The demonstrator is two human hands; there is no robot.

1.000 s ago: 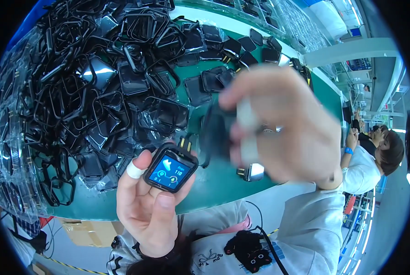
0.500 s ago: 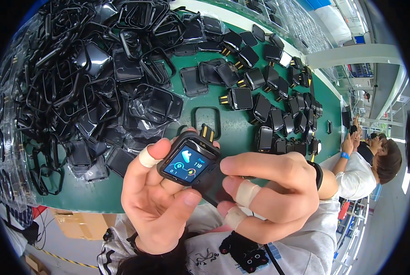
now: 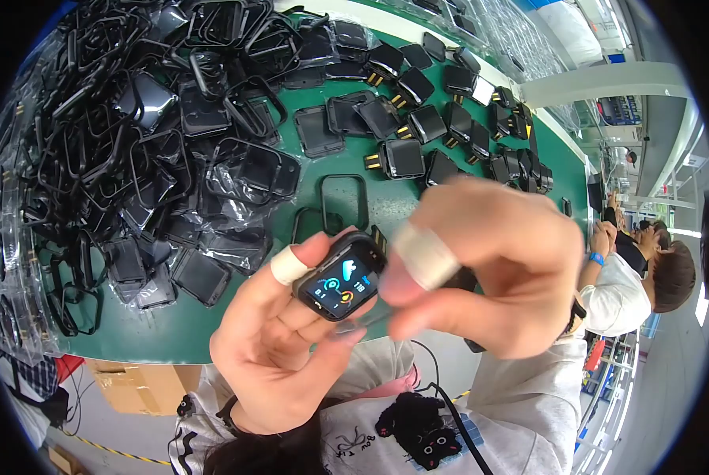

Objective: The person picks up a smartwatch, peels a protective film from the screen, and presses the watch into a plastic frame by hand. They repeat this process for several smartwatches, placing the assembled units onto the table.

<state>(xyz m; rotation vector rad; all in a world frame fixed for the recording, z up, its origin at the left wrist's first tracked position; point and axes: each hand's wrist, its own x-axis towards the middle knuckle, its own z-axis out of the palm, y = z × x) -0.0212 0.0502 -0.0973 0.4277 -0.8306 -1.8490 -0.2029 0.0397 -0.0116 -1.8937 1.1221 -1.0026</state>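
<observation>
A small black square smartwatch body [image 3: 340,283] with a lit, colourful screen rests tilted in my left hand [image 3: 271,348]. The fingers curl behind it, and gold contacts show past its upper right corner. Tape wraps one fingertip. Close by on the right is my right hand [image 3: 489,273], smeared by motion, its taped finger and thumb drawn together beside the screen. A thin translucent sliver [image 3: 370,318] runs from the thumb toward the watch's lower edge; I cannot make out its kind. Beyond the watch, an empty black rectangular frame [image 3: 344,203] lies on the green table [image 3: 164,342].
Black frames and cases with clear plastic [image 3: 117,142] heap up on the left. Several black watch bodies with gold contacts [image 3: 426,123] lie at the far right. A cardboard box [image 3: 137,386] stands below the table edge. A co-worker [image 3: 624,273] sits to the right.
My right hand has risen and turned, its finger and thumb now closer together. The dark piece between my hands no longer shows there. The watch stays in my left hand, shifted slightly right and down.
</observation>
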